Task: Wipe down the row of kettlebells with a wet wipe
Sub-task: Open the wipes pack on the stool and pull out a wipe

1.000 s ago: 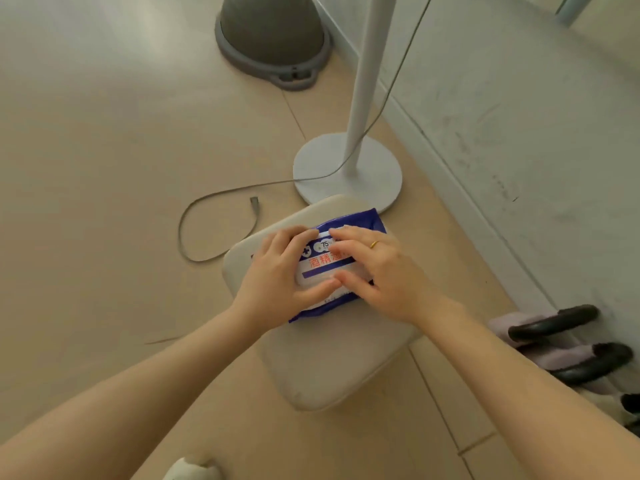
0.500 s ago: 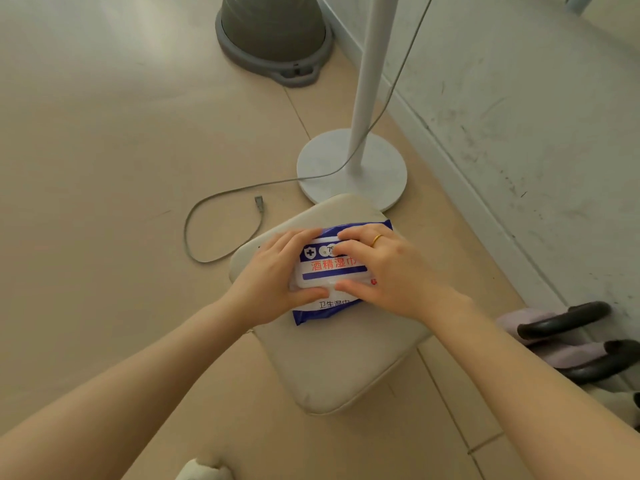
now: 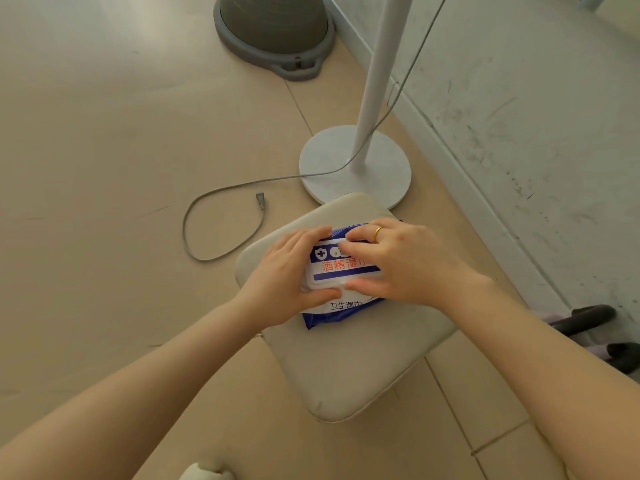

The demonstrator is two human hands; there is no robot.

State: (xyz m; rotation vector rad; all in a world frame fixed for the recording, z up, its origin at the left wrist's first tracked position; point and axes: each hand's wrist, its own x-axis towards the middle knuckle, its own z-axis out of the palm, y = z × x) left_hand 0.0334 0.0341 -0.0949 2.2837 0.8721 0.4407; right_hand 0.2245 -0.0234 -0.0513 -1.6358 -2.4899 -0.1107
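Observation:
A blue and white wet wipe pack [image 3: 341, 268] lies flat on a beige cushioned stool [image 3: 349, 368]. My left hand [image 3: 287, 282] clasps the pack's left side, thumb on the front edge of its white lid. My right hand [image 3: 401, 261], with a gold ring, covers the right side, fingers on the lid's far edge and thumb at its front. The lid looks closed. At the right edge, two kettlebells [image 3: 588, 320] with black handles and pale purple bodies stand by the wall, partly cut off.
A white floor-lamp base [image 3: 355, 168] and pole stand just behind the stool, with a grey cable [image 3: 221, 223] looping over the floor to the left. A grey dome-shaped trainer [image 3: 273, 32] sits at the top. A grey wall runs along the right.
Both hands have stayed on the pack; the fingers have shifted slightly on the lid. The view has drifted a little, so everything sits slightly higher and further right.

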